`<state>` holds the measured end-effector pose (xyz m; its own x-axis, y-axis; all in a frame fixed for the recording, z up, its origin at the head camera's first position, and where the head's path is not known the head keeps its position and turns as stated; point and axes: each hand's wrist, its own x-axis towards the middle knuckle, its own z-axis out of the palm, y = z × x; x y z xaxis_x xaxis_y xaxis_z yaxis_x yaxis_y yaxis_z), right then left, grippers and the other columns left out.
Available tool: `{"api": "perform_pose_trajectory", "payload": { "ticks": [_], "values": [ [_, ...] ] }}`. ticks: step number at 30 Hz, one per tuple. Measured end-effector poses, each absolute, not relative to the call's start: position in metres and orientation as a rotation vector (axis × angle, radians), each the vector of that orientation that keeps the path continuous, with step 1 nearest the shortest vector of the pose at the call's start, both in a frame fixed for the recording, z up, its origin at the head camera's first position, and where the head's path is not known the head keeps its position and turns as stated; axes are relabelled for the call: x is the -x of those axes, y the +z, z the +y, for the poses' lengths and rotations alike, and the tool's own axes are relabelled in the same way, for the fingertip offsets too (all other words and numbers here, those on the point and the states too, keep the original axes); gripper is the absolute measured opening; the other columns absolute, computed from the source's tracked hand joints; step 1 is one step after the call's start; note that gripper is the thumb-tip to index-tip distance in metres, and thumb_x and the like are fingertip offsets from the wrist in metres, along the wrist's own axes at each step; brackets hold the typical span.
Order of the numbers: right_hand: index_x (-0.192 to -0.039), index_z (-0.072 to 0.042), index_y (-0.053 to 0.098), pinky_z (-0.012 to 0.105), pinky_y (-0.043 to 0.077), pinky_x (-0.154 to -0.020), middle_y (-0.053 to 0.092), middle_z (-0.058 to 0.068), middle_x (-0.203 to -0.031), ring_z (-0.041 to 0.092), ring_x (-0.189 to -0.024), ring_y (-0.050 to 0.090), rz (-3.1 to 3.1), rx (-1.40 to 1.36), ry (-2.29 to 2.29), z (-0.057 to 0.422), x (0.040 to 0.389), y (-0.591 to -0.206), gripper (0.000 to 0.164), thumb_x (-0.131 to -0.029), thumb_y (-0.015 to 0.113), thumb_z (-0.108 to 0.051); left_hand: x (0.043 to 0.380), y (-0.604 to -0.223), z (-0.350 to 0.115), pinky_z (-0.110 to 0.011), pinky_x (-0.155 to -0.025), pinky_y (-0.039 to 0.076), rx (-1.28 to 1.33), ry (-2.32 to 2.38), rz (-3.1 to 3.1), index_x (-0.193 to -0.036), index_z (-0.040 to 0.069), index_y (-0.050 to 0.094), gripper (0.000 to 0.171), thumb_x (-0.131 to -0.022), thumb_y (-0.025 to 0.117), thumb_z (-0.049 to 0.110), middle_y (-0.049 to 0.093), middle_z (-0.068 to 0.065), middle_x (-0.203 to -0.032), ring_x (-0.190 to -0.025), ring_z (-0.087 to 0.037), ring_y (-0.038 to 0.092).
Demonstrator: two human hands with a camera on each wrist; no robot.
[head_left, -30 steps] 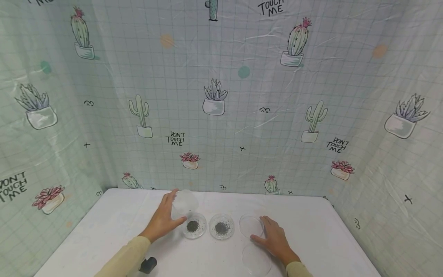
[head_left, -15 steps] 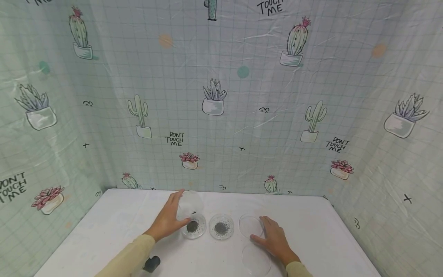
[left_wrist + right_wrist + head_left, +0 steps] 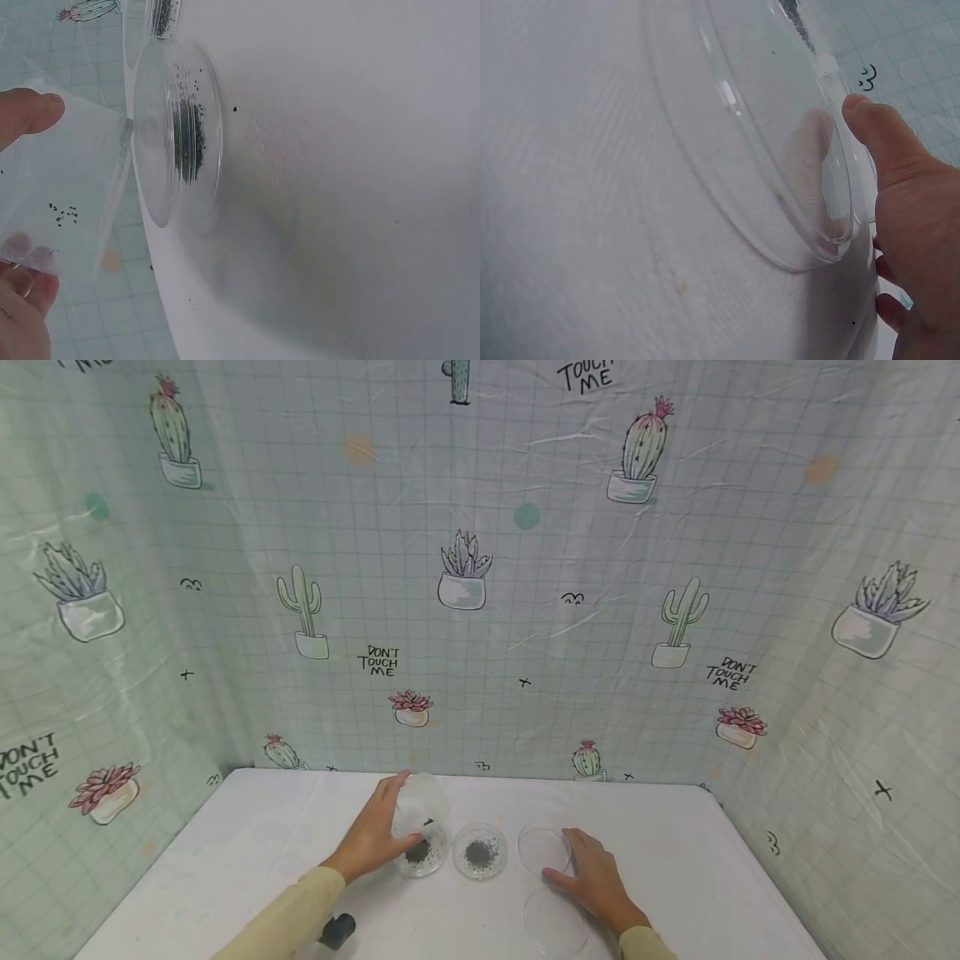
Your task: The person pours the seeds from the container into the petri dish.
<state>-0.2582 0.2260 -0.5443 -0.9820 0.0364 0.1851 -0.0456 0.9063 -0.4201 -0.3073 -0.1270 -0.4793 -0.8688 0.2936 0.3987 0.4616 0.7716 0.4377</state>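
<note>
My left hand (image 3: 375, 828) grips a small translucent plastic bag (image 3: 420, 802) between thumb and fingers. The bag tilts over the leftmost petri dish (image 3: 437, 867); in the left wrist view several dark grains cling inside the bag (image 3: 64, 172). One edge of it comes up to the dish rim (image 3: 161, 214). A pile of dark grains (image 3: 187, 142) lies in that dish. Relaxed beside a clear dish (image 3: 543, 827) is my right hand (image 3: 597, 875), thumb and fingers apart along its right side. Whether it touches the rim, I cannot tell.
A middle petri dish (image 3: 480, 877) also holds dark grains. Nearer on the white table (image 3: 450, 927) lies another clear round dish or lid (image 3: 555, 927). A dark rounded device (image 3: 337, 931) shows by my left forearm. A cactus-print sheet (image 3: 480, 693) stands behind the table.
My left hand has moved slightly rightward, bringing the bag further over the left dish. A dark clump now shows low in the bag. The right hand has stayed still.
</note>
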Motion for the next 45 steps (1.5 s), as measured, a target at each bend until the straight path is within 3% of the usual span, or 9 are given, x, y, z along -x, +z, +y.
{"api": "perform_pose_trajectory", "payload": {
  "ticks": [23, 45],
  "values": [
    [-0.131, -0.008, 0.046, 0.056, 0.034, -0.102, 0.047, 0.013, -0.135, 0.034, -0.126, 0.041, -2.879, -0.021, 0.648, 0.225, 0.256, -0.542, 0.083, -0.069, 0.067, -0.059, 0.311, -0.478, -0.103, -0.039, -0.105, 0.039, 0.717, -0.817, -2.651, -0.146, 0.023, 0.018, 0.1, -0.067, 0.079, 0.035, 0.033, 0.0, -0.141, -0.129, -0.021, 0.04],
    [-0.131, -0.009, 0.046, 0.056, 0.033, -0.103, 0.047, 0.012, -0.136, 0.033, -0.127, 0.041, -2.875, 0.022, 0.667, 0.224, 0.256, -0.543, 0.084, -0.067, 0.069, -0.058, 0.31, -0.48, -0.081, -0.037, -0.105, 0.039, 0.806, -0.795, -2.64, -0.145, 0.023, 0.018, 0.102, -0.065, 0.081, 0.032, 0.036, 0.001, -0.137, -0.127, -0.018, 0.043]
  ]
}}
